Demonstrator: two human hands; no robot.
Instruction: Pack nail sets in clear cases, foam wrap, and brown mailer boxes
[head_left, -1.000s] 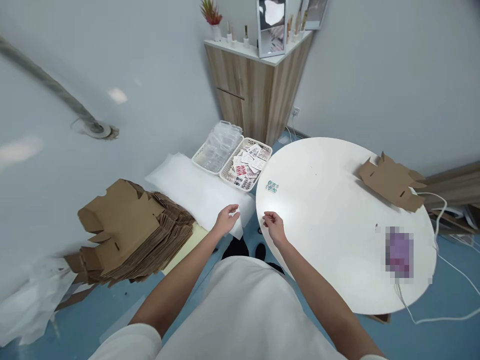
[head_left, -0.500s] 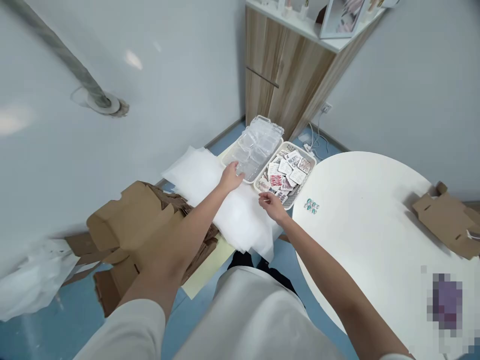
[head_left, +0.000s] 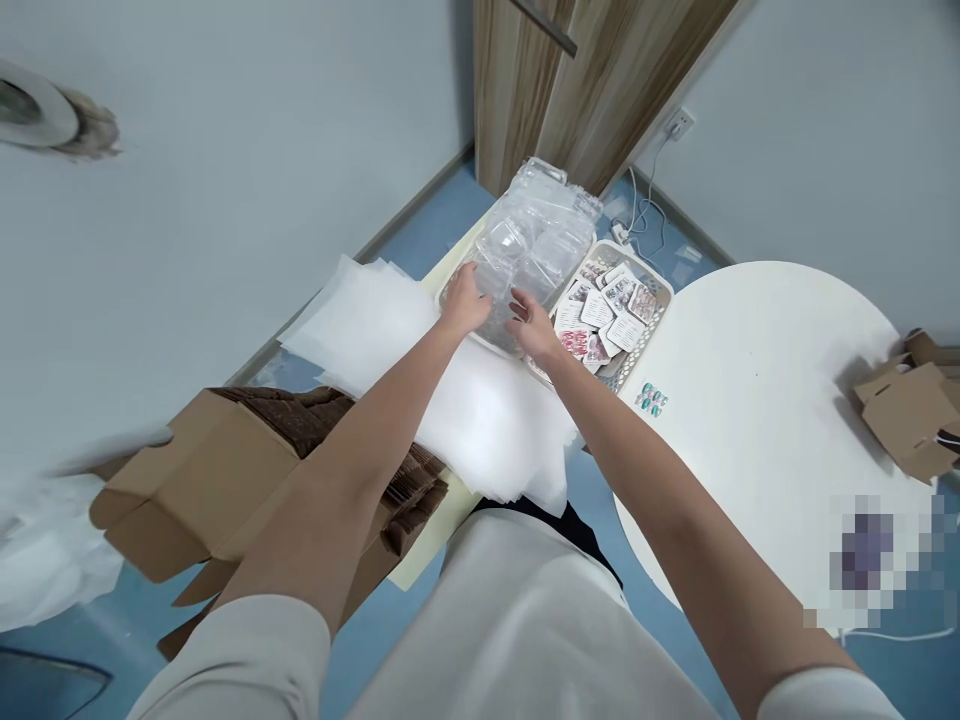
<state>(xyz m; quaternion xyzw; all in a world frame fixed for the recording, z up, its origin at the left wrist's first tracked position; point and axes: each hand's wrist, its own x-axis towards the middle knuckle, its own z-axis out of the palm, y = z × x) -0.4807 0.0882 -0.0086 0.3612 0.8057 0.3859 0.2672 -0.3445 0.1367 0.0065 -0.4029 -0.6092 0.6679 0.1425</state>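
My left hand (head_left: 466, 302) is over the near left part of a white basket that holds clear plastic boxes (head_left: 536, 240). Its fingers are apart, with nothing seen in them. My right hand (head_left: 532, 325) hovers at the near right side of the same basket, fingers spread and partly bent, also bare. Whether either hand touches the boxes I cannot tell. Beside the right hand stands a second white basket (head_left: 651, 345) full of small printed cards (head_left: 598, 308), some with red or silvery pieces on them.
White foam sheets (head_left: 480, 430) lie stacked before the baskets. Flattened brown cardboard boxes (head_left: 217, 470) are at the left. On the round white table (head_left: 757, 400) are a few teal and silver nail tips (head_left: 651, 399) and a cardboard box (head_left: 907, 410). A wooden cabinet (head_left: 540, 90) stands behind.
My right hand has moved from the edge of the card basket to the clear boxes, and its fingers have spread. My left hand has reached further over the boxes. The view has tilted down.
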